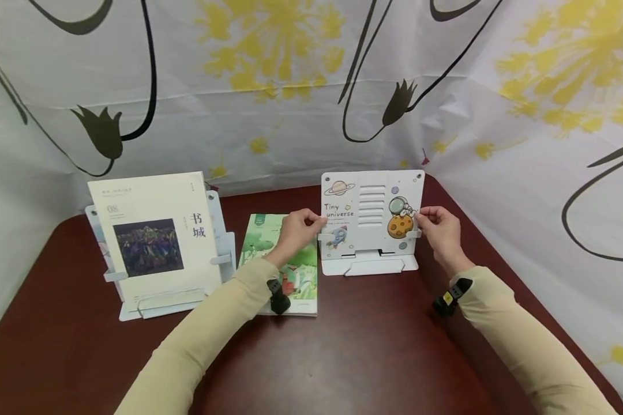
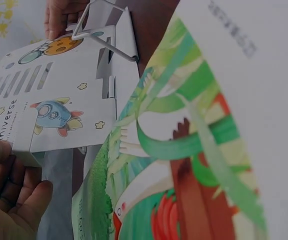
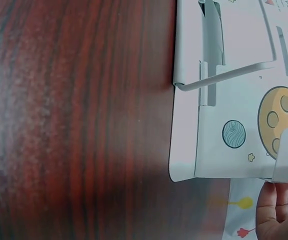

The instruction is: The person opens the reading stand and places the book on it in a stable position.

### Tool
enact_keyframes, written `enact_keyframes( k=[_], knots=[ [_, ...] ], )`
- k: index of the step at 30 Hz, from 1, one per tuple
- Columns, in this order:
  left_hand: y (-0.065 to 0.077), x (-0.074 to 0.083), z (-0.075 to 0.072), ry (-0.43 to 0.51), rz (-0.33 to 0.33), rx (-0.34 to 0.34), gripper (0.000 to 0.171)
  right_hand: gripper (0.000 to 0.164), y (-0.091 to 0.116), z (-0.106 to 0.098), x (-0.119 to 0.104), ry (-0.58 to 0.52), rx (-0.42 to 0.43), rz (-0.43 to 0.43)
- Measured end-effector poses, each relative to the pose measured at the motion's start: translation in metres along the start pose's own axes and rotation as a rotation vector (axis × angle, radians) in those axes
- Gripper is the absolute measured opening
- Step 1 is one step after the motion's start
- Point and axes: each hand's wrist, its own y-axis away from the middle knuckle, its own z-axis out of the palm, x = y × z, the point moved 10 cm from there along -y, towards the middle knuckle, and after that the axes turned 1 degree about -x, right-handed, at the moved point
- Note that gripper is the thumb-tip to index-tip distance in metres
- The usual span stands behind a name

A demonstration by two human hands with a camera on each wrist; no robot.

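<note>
A white book stand point(image 1: 371, 213) with space drawings and "Tiny universe" lettering stands upright on the table, leaning back, with no book on it. At its left edge my left hand point(image 1: 297, 231) pinches the page clip point(image 2: 26, 142) on that side between thumb and fingers. On the opposite side my right hand point(image 1: 443, 233) grips the stand's edge by the other page clip point(image 3: 285, 155), which lies over the orange planet drawing; part of that hand is cut off in the right wrist view. The wire rest point(image 3: 229, 75) is folded out at the stand's foot.
Under my left forearm lies a green illustrated book point(image 1: 259, 239), flat on the dark red table point(image 1: 342, 346). Further left, a second book stand point(image 1: 223, 245) holds a white book point(image 1: 150, 199) upright. Flower-patterned cloth point(image 1: 291, 132) hangs behind the table and along its sides.
</note>
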Motion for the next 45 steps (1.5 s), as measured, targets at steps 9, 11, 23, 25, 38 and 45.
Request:
enact_keyframes(
  k=[9, 11, 23, 25, 38, 45],
  knots=[
    [0.024, -0.015, -0.027, 0.031, -0.046, -0.066, 0.023, 0.017, 0.021, -0.003, -0.007, -0.235, 0.008, -0.009],
    [0.041, -0.021, -0.044, 0.019, -0.037, -0.075, 0.026, 0.015, 0.036, 0.006, -0.019, -0.366, -0.034, -0.055],
    [0.171, -0.084, -0.104, 0.148, -0.283, -0.054, 0.042, 0.049, 0.162, 0.148, -0.018, -0.405, -0.83, 0.259],
    [0.179, -0.09, -0.104, 0.193, -0.331, -0.07, 0.045, 0.05, 0.168, 0.156, -0.014, -0.403, -0.852, 0.304],
    [0.182, -0.107, -0.083, 0.513, -0.499, -0.17, 0.05, 0.048, 0.165, 0.173, -0.012, -0.326, -0.898, 0.375],
    [0.18, -0.105, -0.069, 0.55, -0.501, -0.194, 0.051, 0.046, 0.165, 0.174, -0.006, -0.32, -0.936, 0.415]
  ],
)
